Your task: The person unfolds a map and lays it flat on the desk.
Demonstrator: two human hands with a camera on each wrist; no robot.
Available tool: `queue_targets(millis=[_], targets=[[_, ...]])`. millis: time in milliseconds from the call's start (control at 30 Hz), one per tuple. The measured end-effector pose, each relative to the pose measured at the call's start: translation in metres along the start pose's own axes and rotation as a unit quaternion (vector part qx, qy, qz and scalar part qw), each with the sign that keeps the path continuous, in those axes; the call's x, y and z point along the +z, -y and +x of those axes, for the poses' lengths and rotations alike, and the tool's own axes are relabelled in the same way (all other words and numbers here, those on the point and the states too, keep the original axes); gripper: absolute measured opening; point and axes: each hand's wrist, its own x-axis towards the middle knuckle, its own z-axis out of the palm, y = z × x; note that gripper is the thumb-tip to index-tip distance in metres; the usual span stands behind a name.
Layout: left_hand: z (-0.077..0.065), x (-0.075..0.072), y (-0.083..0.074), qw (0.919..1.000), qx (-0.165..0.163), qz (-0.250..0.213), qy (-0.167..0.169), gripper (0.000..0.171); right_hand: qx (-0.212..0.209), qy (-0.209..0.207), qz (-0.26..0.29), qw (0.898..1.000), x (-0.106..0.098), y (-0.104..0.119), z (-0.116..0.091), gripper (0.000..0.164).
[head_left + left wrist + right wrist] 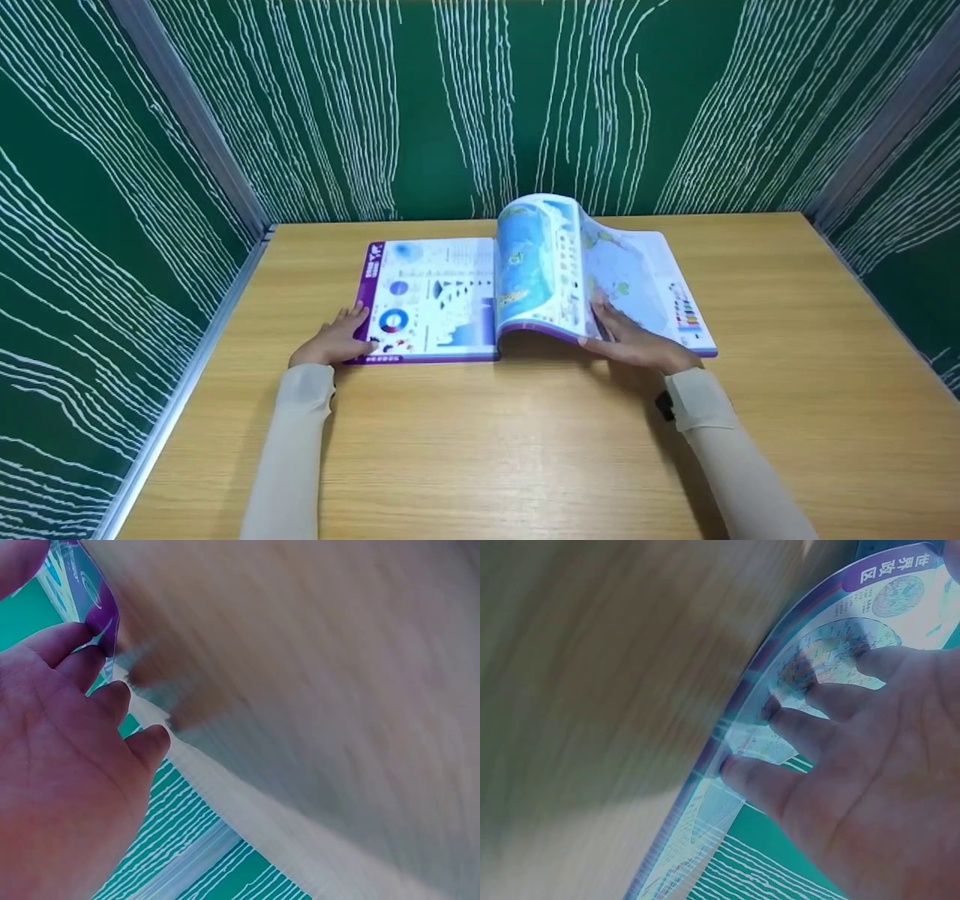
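An atlas [465,300] with a purple border lies spread on the wooden table. Charts and blue graphics fill its left page; the right page [637,274] shows a pale blue map. Between them a map leaf [532,262] stands curled up in an arch. My left hand [334,341] grips the atlas's lower left edge, thumb over the page and fingers [112,701] along the border. My right hand [637,345] pinches the raised leaf by its free edge. In the right wrist view, the fingers [825,731] spread against a printed map page.
The wooden table [480,457] extends in front of the atlas and to both sides. Green panels [465,112] with wavy white lines stand behind and at the sides, joined by grey metal posts [195,112].
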Motion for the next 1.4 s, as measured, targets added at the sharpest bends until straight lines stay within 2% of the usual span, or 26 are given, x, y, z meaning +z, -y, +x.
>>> queue_targets(millis=[267,500,733,1200,1400], targets=[[0.000,-0.002,0.003,0.9999,-0.014,-0.001,0.000,0.078,0.030,0.012,-0.011,0.999,-0.004,-0.004,-0.005,0.097],[-0.002,-0.005,0.005,0.9998,0.013,0.014,-0.006,0.075,0.026,0.015,-0.036,0.999,-0.006,-0.007,-0.007,0.095],[-0.003,-0.005,0.008,0.9998,-0.009,0.015,-0.009,0.076,0.043,0.018,-0.040,0.998,-0.007,-0.008,-0.008,0.097],[-0.006,-0.009,0.014,0.9994,-0.033,0.013,-0.008,0.077,0.079,0.019,-0.043,0.996,-0.006,-0.014,-0.012,0.098],[-0.008,-0.010,0.018,0.9993,-0.035,0.009,-0.009,0.077,0.056,0.015,-0.061,0.996,-0.007,-0.018,-0.012,0.096]])
